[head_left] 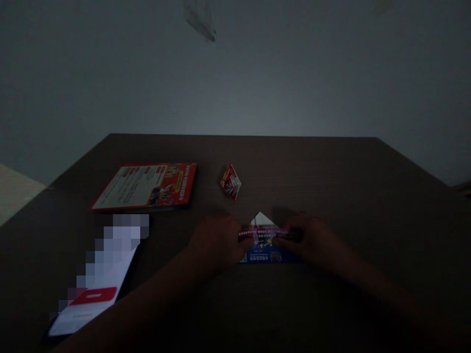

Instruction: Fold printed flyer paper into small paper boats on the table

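A printed sheet of paper (270,256) lies on the table between my hands, with a blue lower part and a white pointed corner at its far side. Across it a narrow red-pink strip with small print stands up, seemingly a folded edge of the paper. My left hand (219,240) is closed on the strip's left end, thumb on the near side. At the right end my right hand (309,240) pinches it likewise. Dim light hides much of the fingers. Beyond the hands sits a small folded red and white paper piece (231,182).
A red booklet or pad (172,189) with printed text rests at the left. Nearer me lies a phone (91,309) with a lit, partly blurred screen, beside my left forearm. The dark wooden table (312,166) ends at a pale wall (294,73).
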`<state>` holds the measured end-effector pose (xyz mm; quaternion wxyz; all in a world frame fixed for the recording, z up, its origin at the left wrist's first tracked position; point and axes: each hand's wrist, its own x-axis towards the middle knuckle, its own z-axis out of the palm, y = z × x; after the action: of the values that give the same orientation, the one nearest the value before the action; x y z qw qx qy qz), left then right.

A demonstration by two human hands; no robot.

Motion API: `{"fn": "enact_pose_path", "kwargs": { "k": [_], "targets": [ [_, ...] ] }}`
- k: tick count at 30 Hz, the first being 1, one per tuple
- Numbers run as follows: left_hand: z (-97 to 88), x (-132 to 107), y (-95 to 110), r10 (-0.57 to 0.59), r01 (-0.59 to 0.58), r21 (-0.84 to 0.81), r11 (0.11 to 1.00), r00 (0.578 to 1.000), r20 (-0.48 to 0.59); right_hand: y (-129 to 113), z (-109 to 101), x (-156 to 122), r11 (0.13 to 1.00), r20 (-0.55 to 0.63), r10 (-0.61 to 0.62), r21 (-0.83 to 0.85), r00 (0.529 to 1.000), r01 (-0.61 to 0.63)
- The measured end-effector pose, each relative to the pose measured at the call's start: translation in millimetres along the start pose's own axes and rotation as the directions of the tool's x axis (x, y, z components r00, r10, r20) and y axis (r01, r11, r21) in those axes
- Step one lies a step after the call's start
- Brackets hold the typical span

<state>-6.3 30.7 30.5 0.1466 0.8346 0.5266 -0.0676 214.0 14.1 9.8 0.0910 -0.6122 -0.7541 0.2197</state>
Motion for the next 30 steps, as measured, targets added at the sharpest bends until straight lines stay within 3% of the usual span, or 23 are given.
{"fn": "enact_pose_path", "kwargs": {
  "k": [5, 11, 19, 25, 30],
  "targets": [
    [-3.8, 2, -3, -0.052, 0.053, -0.02, 0.998, 0.997, 0.057, 1, 0, 0, 1.0, 0.009, 0.007, 0.007, 1.0, -0.007],
    [-7.0, 2, -6, -0.037, 0.038, -0.014, 0.999, 0.997, 0.069, 3, -1, 0, 0.998, 0.051, 0.061, 0.01, 0.997, -0.062],
    [-8.5, 1, -15, 0.022, -0.02, -0.023, 1.0, 0.996, 0.085, 8, -5, -2, 0.996, 0.075, 0.041, 0.072, 0.996, -0.047],
    [-12.2, 0, -14, -0.005, 0.014, -0.069, 0.998, 0.993, 0.118, 9, -9, -3, 0.994, 0.075, 0.059, 0.087, 0.995, -0.066],
    [-10.4, 1, -22, 0.018, -0.001, -0.121, 0.993, 0.99, 0.139, 10, -14, -2, 0.989, 0.142, 0.084, 0.111, 0.986, -0.1]
  ]
}}
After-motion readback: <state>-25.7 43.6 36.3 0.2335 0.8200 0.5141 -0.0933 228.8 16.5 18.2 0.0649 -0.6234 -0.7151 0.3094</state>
